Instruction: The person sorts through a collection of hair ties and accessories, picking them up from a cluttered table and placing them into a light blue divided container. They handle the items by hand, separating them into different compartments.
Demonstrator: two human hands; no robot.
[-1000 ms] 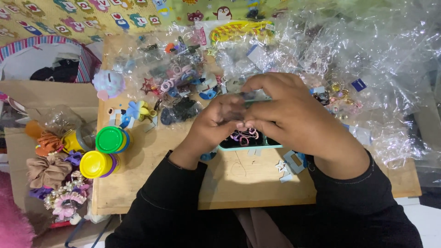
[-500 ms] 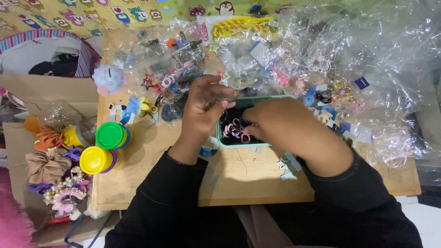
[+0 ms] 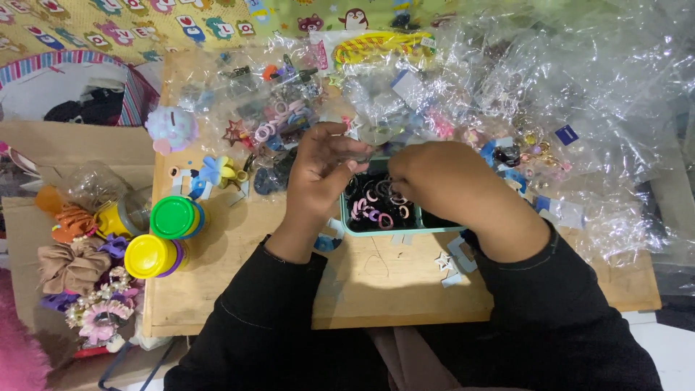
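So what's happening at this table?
A person in black sleeves works over a small teal tray of little coloured rings on a wooden table. The left hand pinches something small above the tray; what it is cannot be told. The right hand rests over the tray's right side. Clear plastic bags of trinkets lie behind, and two lidded tubs stand at left.

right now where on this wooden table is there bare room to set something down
Bare wood on the table lies along the near edge, between the teal tray and the sleeves. The far half under the plastic bags is crowded.
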